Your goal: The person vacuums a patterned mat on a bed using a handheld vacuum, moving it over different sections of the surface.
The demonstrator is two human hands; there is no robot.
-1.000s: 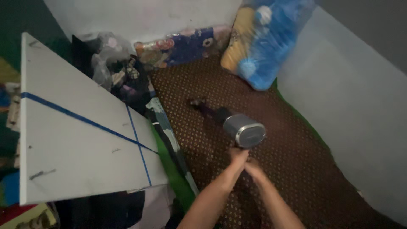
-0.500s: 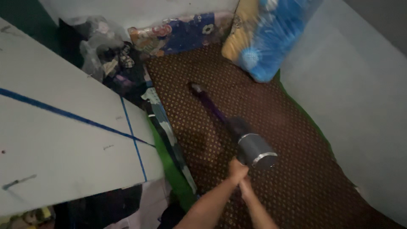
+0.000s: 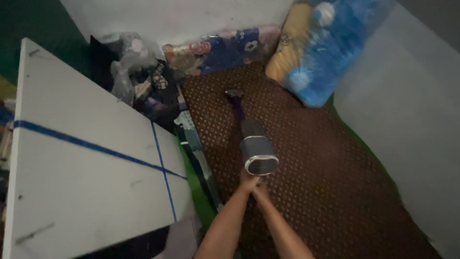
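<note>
holding a cordless stick vacuum point(image 3: 256, 151) by its rear handle, both hands meet just behind the grey cylindrical body in the head view. left hand point(image 3: 249, 183) and right hand point(image 3: 261, 191) are pressed together around the handle, fingers wrapped; the handle itself is hidden under them. the purple wand runs forward from the body to the floor head point(image 3: 234, 94), which rests on the brown patterned carpet point(image 3: 335, 192) near the far edge. the head lies close to a flowered cushion point(image 3: 225, 50) and a blue and yellow bundle in clear plastic point(image 3: 326, 52) against the wall. a white board with blue lines point(image 3: 86, 158) lies at the left. judged from this view, no dirt or cleaned strip can be made out, so progress cannot be told.
</note>
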